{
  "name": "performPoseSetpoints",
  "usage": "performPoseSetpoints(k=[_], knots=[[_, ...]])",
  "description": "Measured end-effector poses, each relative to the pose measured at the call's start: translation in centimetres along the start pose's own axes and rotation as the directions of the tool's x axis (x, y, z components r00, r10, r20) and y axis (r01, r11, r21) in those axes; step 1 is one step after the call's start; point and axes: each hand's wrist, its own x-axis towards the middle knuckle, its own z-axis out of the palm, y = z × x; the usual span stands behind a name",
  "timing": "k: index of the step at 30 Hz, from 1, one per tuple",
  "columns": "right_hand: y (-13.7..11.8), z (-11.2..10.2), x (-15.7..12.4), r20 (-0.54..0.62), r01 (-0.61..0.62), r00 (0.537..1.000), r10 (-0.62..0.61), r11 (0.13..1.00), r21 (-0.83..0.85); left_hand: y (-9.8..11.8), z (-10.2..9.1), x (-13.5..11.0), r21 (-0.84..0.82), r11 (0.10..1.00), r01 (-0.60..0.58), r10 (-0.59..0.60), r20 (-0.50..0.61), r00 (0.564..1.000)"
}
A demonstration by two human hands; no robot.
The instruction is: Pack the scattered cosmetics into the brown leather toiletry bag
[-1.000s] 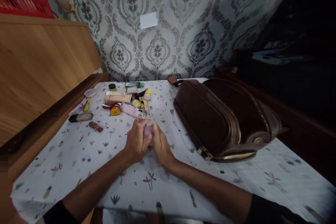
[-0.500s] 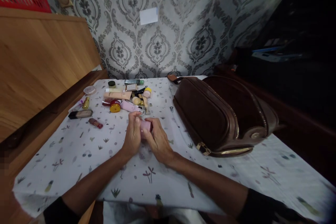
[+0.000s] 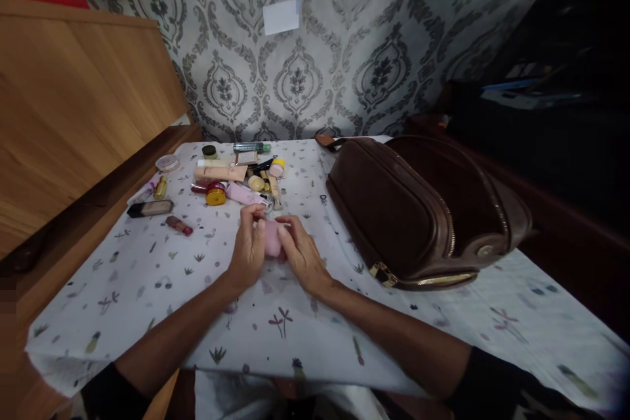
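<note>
The brown bag (image 3: 423, 210) lies on a white tablecloth (image 3: 147, 289) with small flower prints, and the wallpaper (image 3: 344, 46) has grey damask ornaments.

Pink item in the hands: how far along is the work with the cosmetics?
Done: nothing visibly put away; the brown bag lies on the tablecloth, apart from the hands. In hand: left hand and right hand hold the pink item. Left: the cosmetics pile lies beyond.

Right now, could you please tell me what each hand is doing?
Left hand: closed on the pink item.
Right hand: closed on the same pink item.
</note>
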Motion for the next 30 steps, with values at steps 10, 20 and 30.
performPoseSetpoints(k=[10, 20, 30], knots=[[0.1, 0.2, -0.2, -0.006, 0.071, 0.997, -0.071, 0.997, 0.007, -0.1, -0.3, 0.2, 0.020, 1.000, 0.008, -0.007, -0.017, 1.000], [0.0, 0.1, -0.2, 0.023, 0.088, 0.996, -0.089, 0.994, 0.058, -1.2, -0.4, -0.2, 0.100, 0.993, -0.064, 0.065, -0.008, 0.998], [0.1, 0.3, -0.7, -0.086, 0.199, 0.975, -0.205, 0.977, -0.071, -1.0, -0.6, 0.6, 0.104, 0.994, 0.031, -0.042, 0.110, 0.993]])
